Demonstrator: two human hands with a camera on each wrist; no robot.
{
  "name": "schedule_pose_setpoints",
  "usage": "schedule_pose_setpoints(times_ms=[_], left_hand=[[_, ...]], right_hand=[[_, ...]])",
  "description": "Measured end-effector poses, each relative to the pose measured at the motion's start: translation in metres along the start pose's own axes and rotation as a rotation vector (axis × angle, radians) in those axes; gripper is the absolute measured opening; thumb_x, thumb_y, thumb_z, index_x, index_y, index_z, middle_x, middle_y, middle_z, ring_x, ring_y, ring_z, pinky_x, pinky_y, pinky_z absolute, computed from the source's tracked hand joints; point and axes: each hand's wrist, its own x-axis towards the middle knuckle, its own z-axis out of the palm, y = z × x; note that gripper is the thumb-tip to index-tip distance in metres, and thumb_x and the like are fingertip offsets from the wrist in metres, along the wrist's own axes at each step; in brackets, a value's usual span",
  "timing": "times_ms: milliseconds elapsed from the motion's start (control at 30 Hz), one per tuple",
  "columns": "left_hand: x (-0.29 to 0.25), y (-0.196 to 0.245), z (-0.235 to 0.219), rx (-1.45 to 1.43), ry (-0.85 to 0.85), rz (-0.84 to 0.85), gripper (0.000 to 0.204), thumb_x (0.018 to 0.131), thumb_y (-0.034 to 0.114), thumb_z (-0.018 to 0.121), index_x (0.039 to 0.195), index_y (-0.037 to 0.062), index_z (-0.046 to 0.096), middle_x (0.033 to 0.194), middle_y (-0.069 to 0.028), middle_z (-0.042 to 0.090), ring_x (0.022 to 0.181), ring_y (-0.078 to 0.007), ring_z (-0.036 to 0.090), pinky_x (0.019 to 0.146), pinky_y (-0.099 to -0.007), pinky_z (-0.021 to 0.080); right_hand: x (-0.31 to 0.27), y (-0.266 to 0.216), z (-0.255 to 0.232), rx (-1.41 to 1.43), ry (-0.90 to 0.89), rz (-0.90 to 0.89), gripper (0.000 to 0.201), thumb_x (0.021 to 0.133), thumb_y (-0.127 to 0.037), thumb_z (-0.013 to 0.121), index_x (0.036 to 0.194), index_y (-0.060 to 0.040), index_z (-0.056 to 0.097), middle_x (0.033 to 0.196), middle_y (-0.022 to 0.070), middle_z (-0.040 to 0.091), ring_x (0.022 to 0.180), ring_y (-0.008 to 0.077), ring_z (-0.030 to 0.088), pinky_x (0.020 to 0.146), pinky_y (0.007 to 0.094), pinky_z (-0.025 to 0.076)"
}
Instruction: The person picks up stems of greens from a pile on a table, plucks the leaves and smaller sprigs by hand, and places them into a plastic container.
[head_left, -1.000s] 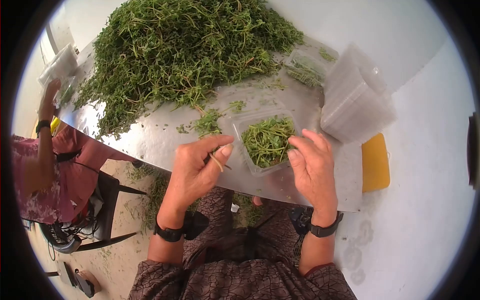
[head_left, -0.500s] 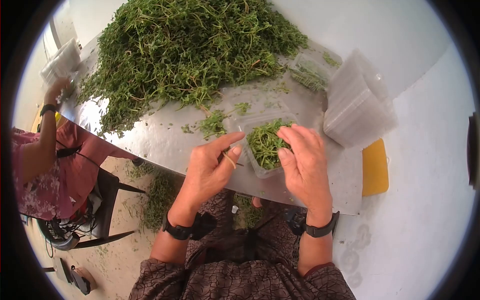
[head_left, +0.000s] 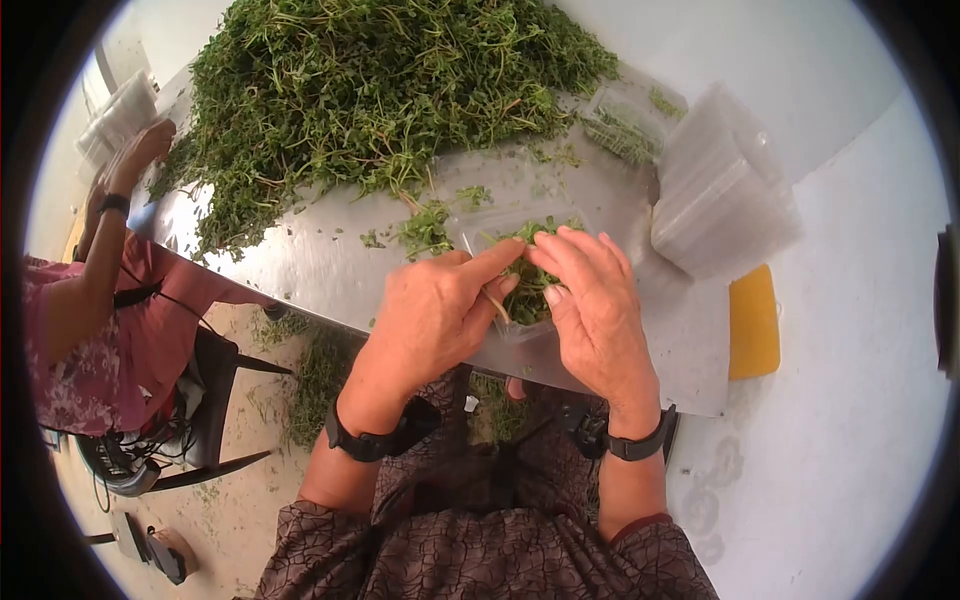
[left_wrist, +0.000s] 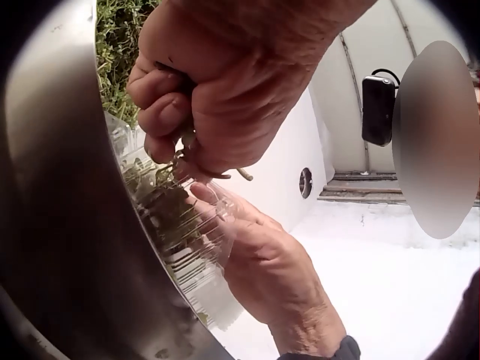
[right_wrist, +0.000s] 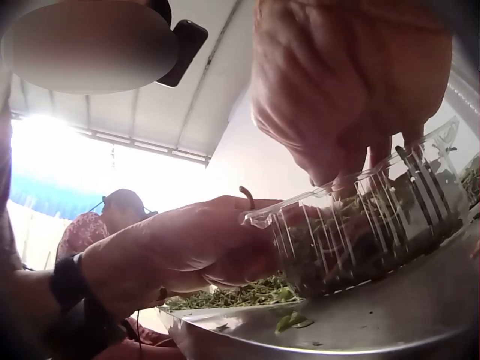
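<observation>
A clear plastic box (head_left: 522, 332) holding green stems and leaves (head_left: 530, 300) stands near the table's front edge. Over its left side, the left hand (head_left: 432, 312) has its fingers curled round a few stems whose ends stick out by the thumb; in the left wrist view the left hand (left_wrist: 225, 97) shows these stems below its fist. The right hand (head_left: 600, 320) reaches over the box's right side with bent fingers touching the greens. Seen from the right wrist, its fingertips dip inside the box wall (right_wrist: 375, 217). The two hands' index fingers meet or nearly meet.
A large heap of greens (head_left: 390, 100) covers the back of the metal table (head_left: 310, 260). At right are a filled box (head_left: 625, 130), a tall stack of clear boxes (head_left: 720, 190) and a yellow board (head_left: 753, 322). Another person (head_left: 110, 320) sits at left beside more stacked boxes (head_left: 120, 115).
The left hand has moved right and over the box with its stems. The right hand has shifted left, further over the greens. At left, the other person's hands have moved.
</observation>
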Motion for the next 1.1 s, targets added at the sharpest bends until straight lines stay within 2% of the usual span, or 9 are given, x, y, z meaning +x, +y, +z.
schedule_pose_setpoints(times_ms=[300, 500, 633, 733, 800, 867, 967, 1033, 1100], left_hand=[[0.005, -0.001, -0.003, 0.134, -0.081, -0.01, 0.016, 0.089, 0.019, 0.065, 0.098, 0.0061, 0.067, 0.072, -0.0142, 0.065, 0.068, -0.035, 0.065, 0.06, -0.0427, 0.049], [0.005, -0.003, -0.003, 0.16, -0.106, -0.034, 0.015, 0.089, 0.019, 0.065, 0.095, 0.0058, 0.067, 0.073, -0.0137, 0.065, 0.066, -0.0356, 0.064, 0.059, -0.0426, 0.049], [0.003, -0.005, -0.004, 0.13, -0.087, -0.013, 0.015, 0.089, 0.016, 0.065, 0.098, 0.0045, 0.069, 0.074, -0.0152, 0.066, 0.064, -0.0349, 0.064, 0.058, -0.0412, 0.049], [-0.001, -0.003, -0.009, -0.014, 0.014, 0.013, 0.019, 0.088, 0.012, 0.065, 0.104, 0.0027, 0.07, 0.075, -0.0172, 0.065, 0.061, -0.0335, 0.063, 0.057, -0.0398, 0.049], [-0.004, 0.002, -0.016, -0.046, 0.029, -0.021, 0.023, 0.087, 0.01, 0.066, 0.109, 0.0014, 0.069, 0.075, -0.0185, 0.065, 0.06, -0.0324, 0.063, 0.057, -0.039, 0.049], [-0.006, 0.004, -0.018, -0.039, 0.014, 0.004, 0.023, 0.087, 0.011, 0.066, 0.109, 0.0013, 0.069, 0.075, -0.0182, 0.065, 0.06, -0.0326, 0.062, 0.057, -0.0392, 0.048], [-0.005, 0.004, -0.015, -0.015, -0.041, 0.027, 0.024, 0.087, 0.013, 0.067, 0.108, 0.0014, 0.069, 0.075, -0.0178, 0.065, 0.061, -0.0329, 0.063, 0.058, -0.0396, 0.048], [-0.005, 0.001, -0.012, 0.002, -0.08, 0.029, 0.025, 0.087, 0.014, 0.068, 0.109, 0.0016, 0.069, 0.075, -0.0178, 0.065, 0.062, -0.0331, 0.063, 0.058, -0.0397, 0.049], [-0.004, 0.0, -0.008, 0.038, -0.117, 0.055, 0.025, 0.087, 0.015, 0.068, 0.108, 0.0017, 0.07, 0.075, -0.018, 0.066, 0.065, -0.0331, 0.065, 0.059, -0.0392, 0.049]], right_hand=[[-0.007, 0.013, -0.001, -0.087, 0.056, 0.096, 0.035, 0.091, -0.011, 0.061, 0.124, 0.0001, 0.056, 0.111, 0.0111, 0.069, 0.119, 0.0322, 0.053, 0.109, 0.0518, 0.032], [-0.006, 0.014, -0.005, -0.092, 0.034, 0.126, 0.032, 0.092, -0.013, 0.06, 0.121, -0.0003, 0.057, 0.11, 0.0105, 0.07, 0.12, 0.0326, 0.053, 0.109, 0.0521, 0.032], [-0.009, 0.012, -0.01, -0.084, 0.026, 0.122, 0.034, 0.092, -0.014, 0.06, 0.123, -0.0008, 0.058, 0.112, 0.0127, 0.069, 0.12, 0.0333, 0.054, 0.11, 0.0519, 0.031], [-0.013, 0.013, -0.019, 0.043, 0.094, 0.137, 0.037, 0.094, -0.019, 0.059, 0.127, -0.0013, 0.057, 0.116, 0.0155, 0.067, 0.12, 0.034, 0.055, 0.111, 0.0516, 0.03], [-0.019, 0.017, -0.024, 0.016, 0.134, 0.154, 0.04, 0.097, -0.021, 0.054, 0.132, -0.002, 0.054, 0.127, 0.0131, 0.064, 0.123, 0.0277, 0.056, 0.115, 0.0491, 0.025], [-0.023, 0.018, -0.027, 0.016, 0.13, 0.165, 0.041, 0.097, -0.022, 0.054, 0.133, -0.002, 0.053, 0.128, 0.0124, 0.064, 0.123, 0.0277, 0.057, 0.116, 0.0491, 0.022], [-0.025, 0.015, -0.024, 0.035, 0.132, 0.156, 0.04, 0.098, -0.025, 0.053, 0.131, -0.0014, 0.054, 0.121, 0.013, 0.067, 0.124, 0.0289, 0.056, 0.116, 0.0497, 0.022], [-0.024, 0.014, -0.02, -0.072, 0.104, 0.097, 0.036, 0.094, -0.022, 0.059, 0.121, 0.0014, 0.059, 0.105, 0.0145, 0.07, 0.12, 0.0349, 0.055, 0.111, 0.0527, 0.03], [-0.026, 0.015, -0.017, -0.111, 0.076, 0.102, 0.035, 0.093, -0.021, 0.06, 0.12, 0.0015, 0.06, 0.103, 0.0145, 0.07, 0.12, 0.0351, 0.055, 0.111, 0.053, 0.03]])
